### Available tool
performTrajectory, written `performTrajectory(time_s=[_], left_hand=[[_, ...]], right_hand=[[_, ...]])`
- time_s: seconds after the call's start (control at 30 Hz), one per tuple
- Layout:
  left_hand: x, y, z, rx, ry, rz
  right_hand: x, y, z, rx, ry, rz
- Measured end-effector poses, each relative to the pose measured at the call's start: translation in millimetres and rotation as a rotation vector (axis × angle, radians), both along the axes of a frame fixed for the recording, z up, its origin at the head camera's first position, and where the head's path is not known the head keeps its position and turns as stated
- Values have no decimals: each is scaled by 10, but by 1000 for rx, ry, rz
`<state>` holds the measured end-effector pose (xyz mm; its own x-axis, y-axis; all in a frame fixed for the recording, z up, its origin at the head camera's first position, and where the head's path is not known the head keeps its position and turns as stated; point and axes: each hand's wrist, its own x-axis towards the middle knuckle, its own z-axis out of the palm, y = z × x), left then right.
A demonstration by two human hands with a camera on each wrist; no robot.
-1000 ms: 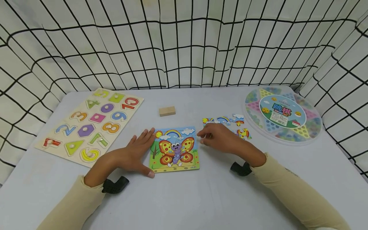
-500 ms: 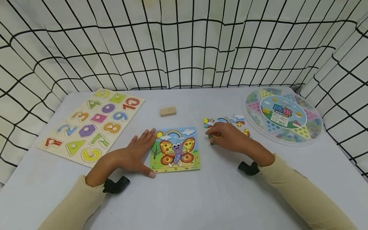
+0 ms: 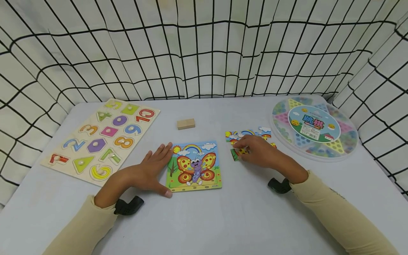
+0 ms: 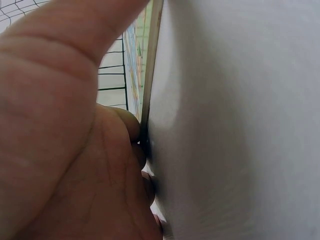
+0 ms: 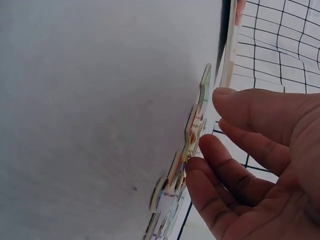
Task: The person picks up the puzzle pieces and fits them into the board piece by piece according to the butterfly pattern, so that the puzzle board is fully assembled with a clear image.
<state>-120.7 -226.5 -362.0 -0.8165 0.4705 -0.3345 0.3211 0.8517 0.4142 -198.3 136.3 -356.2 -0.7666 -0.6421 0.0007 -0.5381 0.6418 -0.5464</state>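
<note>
A square butterfly picture board (image 3: 194, 166) lies flat in front of me in the head view. My left hand (image 3: 149, 171) rests along its left side with fingers spread, thumb at the lower left corner and forefinger at the upper left. In the left wrist view that hand (image 4: 75, 130) lies against the board's edge (image 4: 150, 65). My right hand (image 3: 258, 151) is over loose jigsaw pieces (image 3: 234, 154) right of the board, hiding several of them. In the right wrist view thumb and fingers (image 5: 215, 150) stand apart, fingertips right at the pieces (image 5: 172, 172).
A wooden number-and-shape board (image 3: 102, 138) lies at the left. Behind the butterfly board is a small wooden block (image 3: 186, 124). A round Chinese checkers case (image 3: 313, 127) stands at the right. Black-lined white netting (image 3: 197, 49) encloses the table (image 3: 204, 219).
My right hand has moved right, away from the butterfly board and over the loose pieces. A green-edged piece now shows by its fingertips. The left hand has stayed in place.
</note>
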Motion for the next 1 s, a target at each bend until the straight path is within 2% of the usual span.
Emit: performTrajectory(time_s=[0.23,0.5,0.67,0.9,1.0], left_hand=[[2,-1,-4,1,3,-3],[-1,-8,-4,-2,-3,-3],[-6,-6,-2,-2,-2,-6],[5,-10,-1,7,2,-2],[5,-12,-7,10,3,-3]], right_hand=[[-20,-5,-38,21,2,-21],[12,-40,-20,48,54,17],[30,-42,0,40,48,-21],[39,-46,13,-33,9,-53],[41,-48,17,-25,-7,-59]])
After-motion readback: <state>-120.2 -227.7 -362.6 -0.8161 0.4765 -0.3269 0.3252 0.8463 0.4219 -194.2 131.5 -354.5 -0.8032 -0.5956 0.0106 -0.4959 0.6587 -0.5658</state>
